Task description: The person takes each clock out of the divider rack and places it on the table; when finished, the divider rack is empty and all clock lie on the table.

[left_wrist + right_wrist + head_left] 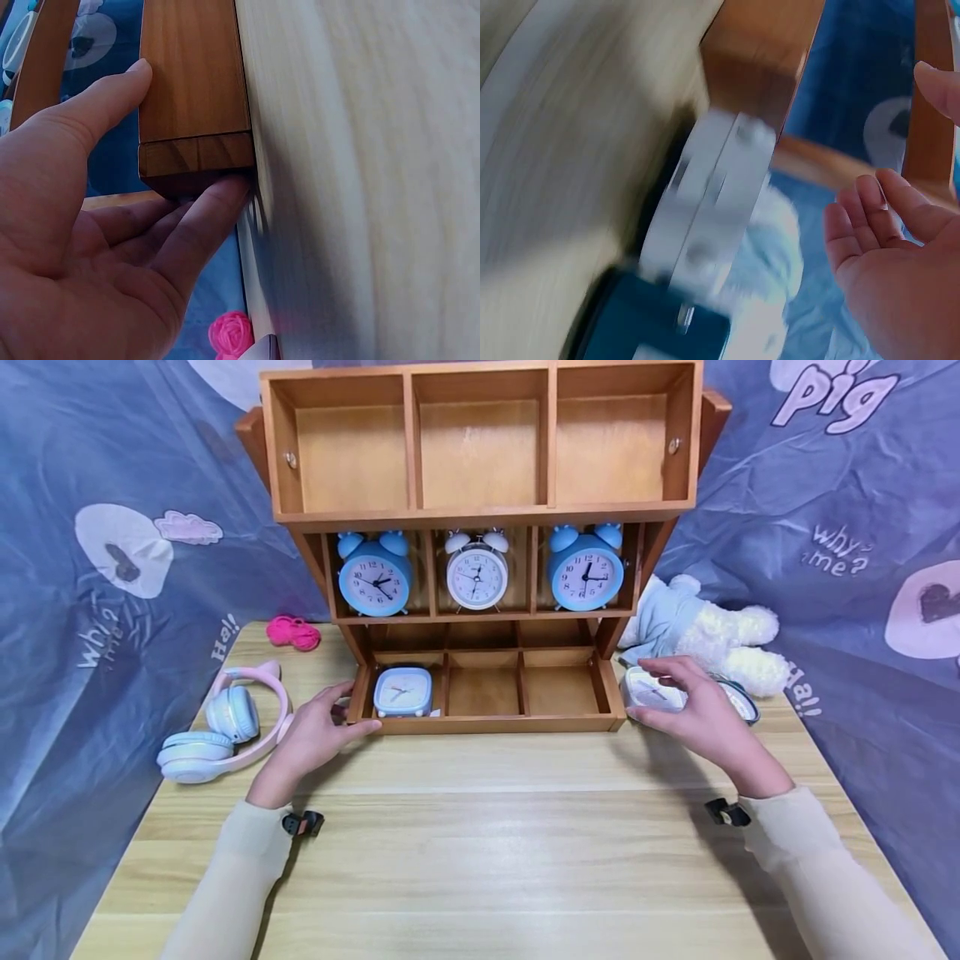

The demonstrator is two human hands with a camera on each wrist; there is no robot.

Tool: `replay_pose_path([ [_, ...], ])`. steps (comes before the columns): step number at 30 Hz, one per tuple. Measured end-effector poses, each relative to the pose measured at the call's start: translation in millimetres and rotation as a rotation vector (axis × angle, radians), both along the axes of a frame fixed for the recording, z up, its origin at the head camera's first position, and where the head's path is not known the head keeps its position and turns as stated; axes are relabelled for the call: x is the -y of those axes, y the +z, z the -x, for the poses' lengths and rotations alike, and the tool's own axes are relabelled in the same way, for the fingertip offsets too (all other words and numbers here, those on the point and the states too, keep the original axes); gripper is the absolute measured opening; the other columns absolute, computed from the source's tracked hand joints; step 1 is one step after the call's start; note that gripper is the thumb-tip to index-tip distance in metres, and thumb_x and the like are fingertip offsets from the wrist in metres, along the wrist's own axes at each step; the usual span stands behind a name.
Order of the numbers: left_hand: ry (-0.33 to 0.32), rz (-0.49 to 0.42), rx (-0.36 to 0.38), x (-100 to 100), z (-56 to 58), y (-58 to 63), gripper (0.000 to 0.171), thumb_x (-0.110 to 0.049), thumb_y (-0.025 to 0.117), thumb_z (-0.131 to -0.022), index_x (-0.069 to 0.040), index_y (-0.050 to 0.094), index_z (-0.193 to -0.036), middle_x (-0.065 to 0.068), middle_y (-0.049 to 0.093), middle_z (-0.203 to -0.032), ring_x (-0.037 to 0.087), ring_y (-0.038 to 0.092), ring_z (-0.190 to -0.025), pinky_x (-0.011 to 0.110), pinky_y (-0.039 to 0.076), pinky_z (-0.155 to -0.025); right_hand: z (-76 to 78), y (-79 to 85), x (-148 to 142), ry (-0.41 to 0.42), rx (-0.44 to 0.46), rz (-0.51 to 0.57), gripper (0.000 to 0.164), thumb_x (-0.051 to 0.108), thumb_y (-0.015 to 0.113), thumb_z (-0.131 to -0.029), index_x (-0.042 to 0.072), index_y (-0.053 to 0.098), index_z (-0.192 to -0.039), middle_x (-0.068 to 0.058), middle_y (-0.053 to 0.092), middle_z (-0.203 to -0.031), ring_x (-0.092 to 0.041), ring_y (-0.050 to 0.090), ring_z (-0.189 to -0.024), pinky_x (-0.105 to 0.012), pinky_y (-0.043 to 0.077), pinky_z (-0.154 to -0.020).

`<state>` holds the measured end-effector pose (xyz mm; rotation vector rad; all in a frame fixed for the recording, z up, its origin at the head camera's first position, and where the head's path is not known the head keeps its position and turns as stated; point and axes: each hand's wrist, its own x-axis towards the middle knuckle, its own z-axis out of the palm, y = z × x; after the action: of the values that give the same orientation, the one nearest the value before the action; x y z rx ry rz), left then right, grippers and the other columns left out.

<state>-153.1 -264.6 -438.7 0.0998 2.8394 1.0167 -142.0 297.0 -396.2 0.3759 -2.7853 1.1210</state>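
A brown wooden shelf [480, 725] with tiers of compartments stands at the back of the table. My left hand [322, 735] holds its lower left corner; in the left wrist view the thumb touches one edge and the fingers lie against the end. To the right of the shelf, my right hand [705, 714] hovers over a white square clock [654, 689], fingers spread and apart from it in the right wrist view. A dark teal clock [652, 322] sits beside that one. In the bottom left compartment is a light blue square clock [403, 691].
On the middle tier are a blue twin-bell clock [375, 578], a white one [477, 577] and another blue one [587, 577]. Pink-and-blue headphones [232, 724] and pink yarn [293, 632] lie at left. A white plush toy [720, 631] lies behind the right hand.
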Motion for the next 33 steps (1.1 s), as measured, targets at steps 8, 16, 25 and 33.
replay_pose_path([
  [8,0.002,0.005,0.009,-0.4,0.5,0.0,0.100,-0.053,0.087,-0.097,-0.003,0.042,-0.171,0.029,0.068,-0.151,0.046,0.071,-0.134,0.063,0.060,-0.108,7.1,-4.0,38.7,0.073,0.071,0.048,0.069,0.018,0.094,-0.093,0.002,0.064,-0.153,-0.018,0.064,-0.148,-0.044,0.064,-0.135,-0.065,0.049,-0.116],
  [16,0.001,-0.001,0.014,-0.6,1.2,-0.4,0.101,-0.055,0.087,-0.096,-0.004,0.042,-0.171,0.029,0.069,-0.149,0.045,0.070,-0.134,0.062,0.060,-0.108,15.3,-8.6,71.1,0.110,0.131,0.050,0.068,0.024,0.093,-0.093,0.004,0.064,-0.152,-0.017,0.064,-0.149,-0.042,0.062,-0.136,-0.062,0.048,-0.118],
  [25,0.000,-0.001,0.006,0.6,0.7,-0.5,0.101,-0.055,0.087,-0.096,-0.004,0.043,-0.171,0.029,0.070,-0.148,0.045,0.071,-0.133,0.062,0.060,-0.107,25.5,-5.3,111.1,0.164,0.176,0.048,0.076,0.037,0.093,-0.093,0.008,0.063,-0.156,-0.011,0.063,-0.154,-0.042,0.061,-0.145,-0.064,0.049,-0.122],
  [33,0.004,0.000,0.010,2.0,0.4,-1.1,0.102,-0.056,0.087,-0.096,-0.004,0.042,-0.171,0.029,0.069,-0.150,0.045,0.071,-0.133,0.062,0.060,-0.106,34.9,-3.6,154.1,0.216,0.188,0.073,0.078,0.039,0.095,-0.090,0.011,0.063,-0.156,-0.012,0.064,-0.153,-0.039,0.063,-0.143,-0.058,0.050,-0.124],
])
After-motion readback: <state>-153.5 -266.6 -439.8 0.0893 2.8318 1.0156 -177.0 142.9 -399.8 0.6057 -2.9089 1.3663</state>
